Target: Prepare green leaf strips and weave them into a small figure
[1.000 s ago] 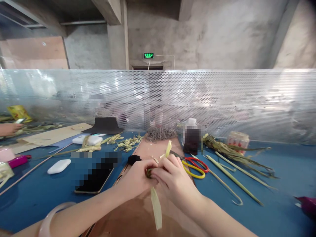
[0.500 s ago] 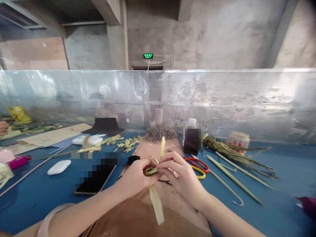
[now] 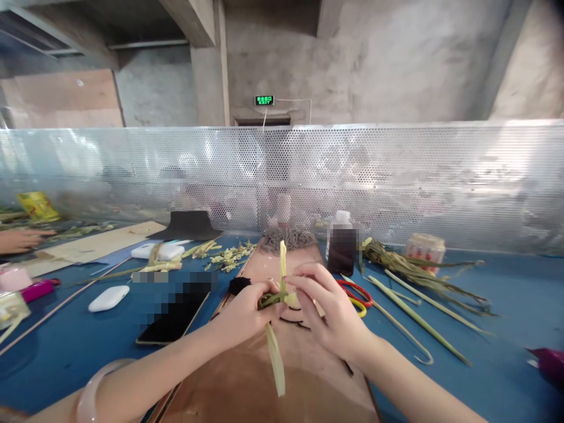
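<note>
The upper end of the leaf strip (image 3: 278, 329) has swung from a rightward lean to nearly upright; the left hand (image 3: 247, 314) pinches its folded knot, the right hand (image 3: 328, 311) grips it from the right with fingers curled; the strip runs vertically between them above the brown board (image 3: 247, 382); scissors (image 3: 355, 296) lie just right.

- Both forearms are bare, no sleeves in view.
- A pale, translucent bangle (image 3: 90, 392) circles the left wrist, possibly pinkish jade.
- Fingers (image 3: 308, 282) carry no rings.
</note>
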Tool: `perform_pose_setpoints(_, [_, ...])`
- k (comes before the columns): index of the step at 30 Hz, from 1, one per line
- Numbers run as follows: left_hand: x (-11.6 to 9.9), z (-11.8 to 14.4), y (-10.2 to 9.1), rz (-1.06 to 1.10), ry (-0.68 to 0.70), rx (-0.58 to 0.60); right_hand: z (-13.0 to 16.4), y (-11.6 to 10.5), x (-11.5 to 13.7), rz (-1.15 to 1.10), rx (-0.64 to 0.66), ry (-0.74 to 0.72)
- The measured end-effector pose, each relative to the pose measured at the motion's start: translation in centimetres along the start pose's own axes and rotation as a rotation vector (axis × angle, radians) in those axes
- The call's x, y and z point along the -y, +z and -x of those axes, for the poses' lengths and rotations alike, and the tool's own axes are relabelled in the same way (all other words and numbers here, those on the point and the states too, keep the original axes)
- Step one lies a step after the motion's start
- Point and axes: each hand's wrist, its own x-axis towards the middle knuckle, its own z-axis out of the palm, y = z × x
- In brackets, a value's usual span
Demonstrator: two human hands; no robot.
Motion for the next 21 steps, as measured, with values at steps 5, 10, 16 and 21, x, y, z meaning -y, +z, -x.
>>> perform_pose_setpoints(5, [-0.6, 0.3, -0.4, 0.094, -0.017, 0.081, -0.1, -0.4, -0.9, 0.010, 0.261, 0.031])
perform_pose_setpoints(10, [-0.7, 0.3, -0.9, 0.096, -0.018, 0.158, -0.2, -0.2, -1.4, -0.238, 0.392, 0.138])
perform_pose_setpoints(16, [-0.6, 0.2, -1.7, 0.172, -0.120, 0.121, -0.2, -0.2, -1.6, -0.384, 0.421, 0.386])
perform_pose_setpoints(21, [0.2, -0.3, -1.9, 0.190, -0.098, -0.050, -0.4, -0.8, -1.3, -0.489, 0.464, 0.507])
